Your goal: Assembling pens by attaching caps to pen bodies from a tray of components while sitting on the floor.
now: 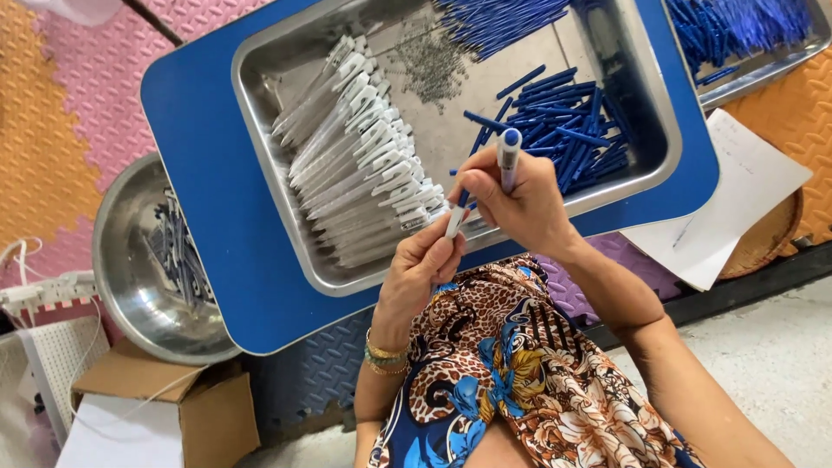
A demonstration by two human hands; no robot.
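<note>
From the head camera, the left hand point(422, 269) pinches the lower end of a slim white pen barrel point(454, 221) between thumb and fingertips, while the right hand point(520, 204), just at its two o'clock, is curled shut around a second pen part with a rounded blue cap point(510, 154) that stands upright out of the fist; the two hands nearly touch, held above the near rim of a shallow stainless steel tray point(260, 113). The tray has a dull, scratched sheen and rounded corners. At nine o'clock from the hands lies a tight, slanted stack of white plastic barrels point(360, 165), smooth and clipped at one end; at one o'clock sits a loose heap of thin blue rods point(563, 121), and at twelve o'clock a scatter of tiny grey metal springs point(429, 65). The tray rests on a glossy blue tabletop point(208, 217). At eight o'clock a round steel bowl point(121, 269) holds finished pens, with a brown cardboard box point(186, 403) below it. A white sheet of paper point(737, 195) lies at three o'clock. Textured foam mats in pink and orange point(78, 95) cover the floor, and a patterned fabric garment point(503, 364) drapes the lap.
</note>
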